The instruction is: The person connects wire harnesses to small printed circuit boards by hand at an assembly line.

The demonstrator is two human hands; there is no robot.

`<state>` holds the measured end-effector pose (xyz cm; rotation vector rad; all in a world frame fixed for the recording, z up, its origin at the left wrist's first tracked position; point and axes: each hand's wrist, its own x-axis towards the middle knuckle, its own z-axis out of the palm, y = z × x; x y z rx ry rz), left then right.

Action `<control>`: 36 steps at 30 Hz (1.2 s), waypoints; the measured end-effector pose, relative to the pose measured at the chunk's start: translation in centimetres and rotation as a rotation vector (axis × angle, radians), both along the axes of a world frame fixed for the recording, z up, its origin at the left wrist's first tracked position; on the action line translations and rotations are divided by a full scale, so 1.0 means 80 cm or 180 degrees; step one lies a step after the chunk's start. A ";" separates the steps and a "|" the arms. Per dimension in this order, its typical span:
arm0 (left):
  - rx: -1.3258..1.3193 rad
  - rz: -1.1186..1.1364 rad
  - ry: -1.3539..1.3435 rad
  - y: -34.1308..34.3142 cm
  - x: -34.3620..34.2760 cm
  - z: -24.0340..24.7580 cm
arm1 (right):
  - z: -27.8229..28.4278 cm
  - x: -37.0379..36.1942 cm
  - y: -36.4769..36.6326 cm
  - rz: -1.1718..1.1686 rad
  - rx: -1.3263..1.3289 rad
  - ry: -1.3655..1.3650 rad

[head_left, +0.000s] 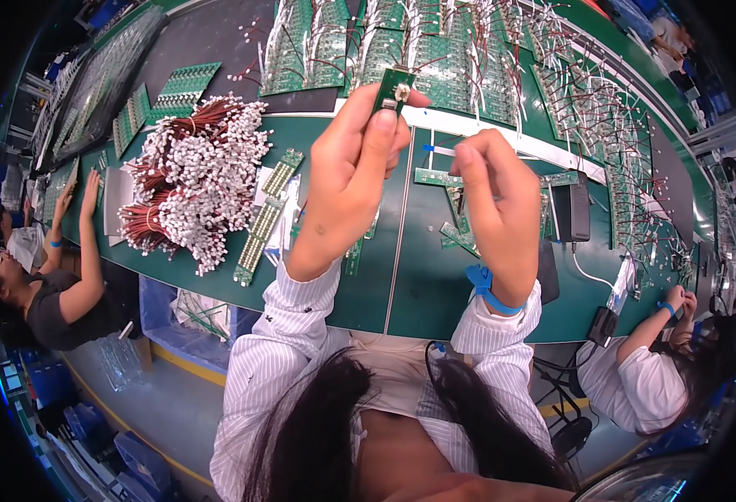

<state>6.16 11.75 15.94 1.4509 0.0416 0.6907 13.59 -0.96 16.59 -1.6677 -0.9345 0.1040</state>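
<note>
My left hand (343, 180) is raised over the bench, thumb and fingers pinching a small green circuit board (391, 84) with a white connector on its face. To the right, my right hand (502, 201) pinches a thin white flat ribbon cable (443, 151) that has a blue tip pointing left. The cable's tip and the board are apart. Below and behind my right hand lie green circuit boards (439, 177), partly hidden by it. Left of my left wrist are narrow green board strips (261, 234).
A heap of red-brown wire bundles with white plugs (205, 159) stands on the green bench (368, 293) at left. Wired board panels (305, 58) line the far side. A black power adapter (570, 209) sits at right. People work on both sides; a blue bin (157, 309) stands below.
</note>
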 end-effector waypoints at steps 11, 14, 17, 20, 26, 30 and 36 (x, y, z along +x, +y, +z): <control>-0.0036 -0.0149 -0.0046 -0.008 0.002 0.006 | 0.001 -0.001 -0.004 -0.0062 0.0508 0.0040; 0.0136 0.0082 -0.0039 -0.004 -0.004 0.008 | 0.007 -0.008 0.001 0.0027 0.0474 0.0117; 0.0337 -0.0050 0.0120 0.001 -0.008 0.008 | 0.009 -0.012 -0.004 -0.0071 0.0341 0.0199; 0.0285 -0.0220 -0.0040 -0.007 -0.001 0.004 | 0.008 -0.007 -0.016 -0.0182 0.0322 0.0057; 0.2413 0.1869 -0.0725 -0.002 0.007 -0.006 | 0.002 -0.002 -0.014 -0.0085 0.0348 -0.0112; 0.2582 0.1841 -0.1073 0.000 0.012 -0.010 | 0.000 0.001 -0.013 -0.0162 0.0452 -0.0002; 0.1804 0.1478 -0.1139 -0.004 0.007 0.001 | 0.003 -0.001 -0.010 -0.0224 0.0492 0.0123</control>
